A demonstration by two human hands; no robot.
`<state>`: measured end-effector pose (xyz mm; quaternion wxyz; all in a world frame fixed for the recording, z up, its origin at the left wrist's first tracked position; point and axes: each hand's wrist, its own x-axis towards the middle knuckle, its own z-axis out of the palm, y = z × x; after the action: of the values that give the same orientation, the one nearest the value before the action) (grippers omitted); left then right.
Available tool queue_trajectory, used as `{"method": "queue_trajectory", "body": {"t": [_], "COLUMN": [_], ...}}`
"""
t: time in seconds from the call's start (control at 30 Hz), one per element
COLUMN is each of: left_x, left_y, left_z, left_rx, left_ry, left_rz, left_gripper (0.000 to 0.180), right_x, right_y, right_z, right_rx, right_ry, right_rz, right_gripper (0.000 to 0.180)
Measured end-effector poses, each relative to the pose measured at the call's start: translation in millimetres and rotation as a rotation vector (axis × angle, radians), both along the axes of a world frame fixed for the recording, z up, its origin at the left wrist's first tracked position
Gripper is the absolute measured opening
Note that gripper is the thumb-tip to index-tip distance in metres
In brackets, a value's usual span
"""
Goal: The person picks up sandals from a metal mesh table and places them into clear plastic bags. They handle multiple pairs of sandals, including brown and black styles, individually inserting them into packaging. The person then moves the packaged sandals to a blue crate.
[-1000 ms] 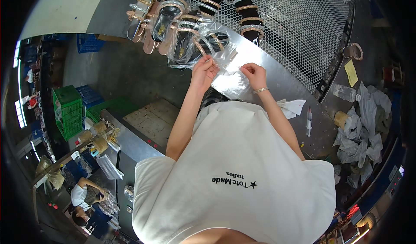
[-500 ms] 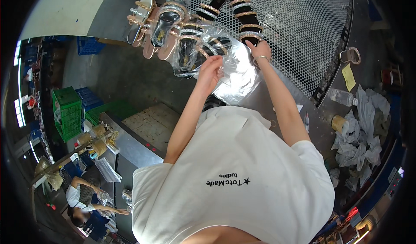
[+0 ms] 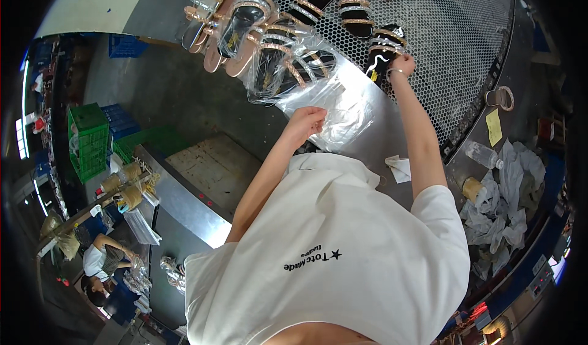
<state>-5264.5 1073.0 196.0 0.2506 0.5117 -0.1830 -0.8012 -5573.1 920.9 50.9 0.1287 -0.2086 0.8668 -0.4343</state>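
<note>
Workshop floor curves around a grey metal table whose far part is a perforated steel panel. Head view: the left hand is closed in a pinch on the near edge of a clear crinkled plastic bag, which lies flat on the smooth strip of the table just before the perforated panel. The right hand reaches out onto the panel, its fingers curled around a black sandal with glittery straps, a bangle at the wrist. Beyond the bag, at the panel's left edge, lie bagged strappy sandals in clear wrapping and loose pink-soled sandals. 2 more black sandals with gold bands lie farther up the panel. Right of the panel are a roll of tape, a yellow note, a clear plastic bottle and a heap of grey crumpled rags. Left of the table stands a green plastic crate.
</note>
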Motion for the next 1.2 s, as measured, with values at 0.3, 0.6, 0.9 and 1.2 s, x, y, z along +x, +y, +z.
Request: {"method": "queue_trajectory", "body": {"t": [0.3,0.6,0.9,1.2], "left_x": [-12,-36,-47,-52], "left_y": [7,3,9,4], "left_z": [-25,-40,-51,-15], "left_rx": [0.083,0.051,-0.05,-1.409], "left_ry": [0.074,0.18,-0.049,-0.437], "left_rz": [0.231,0.13,0.309,-0.326], "left_gripper": [0.022,0.016,0.011,0.008], "right_x": [-92,24,29,52], "right_y": [-18,182,228,228], "right_z": [87,210,168,171], "right_rx": [-0.236,-0.191,0.503,0.627], "right_ry": [-1.026,-1.403,0.052,0.259], "right_rz": [0.263,0.748,1.381,1.291], "right_gripper": [0.027,0.049,0.036,0.04]}}
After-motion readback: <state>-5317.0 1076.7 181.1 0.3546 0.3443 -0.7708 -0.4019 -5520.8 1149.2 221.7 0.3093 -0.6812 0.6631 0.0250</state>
